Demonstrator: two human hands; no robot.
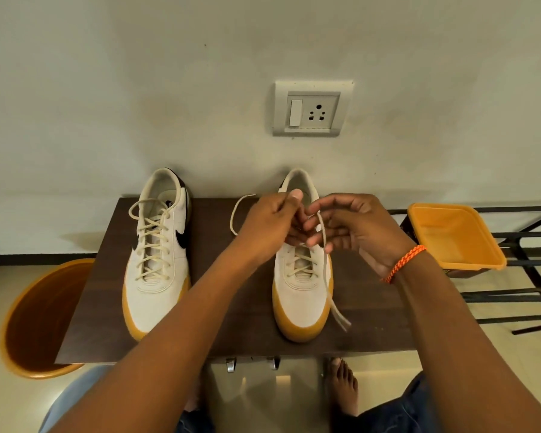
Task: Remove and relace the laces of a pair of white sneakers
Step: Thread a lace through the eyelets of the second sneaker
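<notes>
Both hands together at frame centre over the right-hand sneaker (302, 285): left hand (270, 226) and right hand (353, 226) pinching its lace (327, 267). Laced left-hand sneaker (158, 254) centre-left. Best to keep both ends even, pull snug before knotting

Left hand (270, 223) and right hand (353, 228) meet, fingers pinched together, forearms converging.
</notes>
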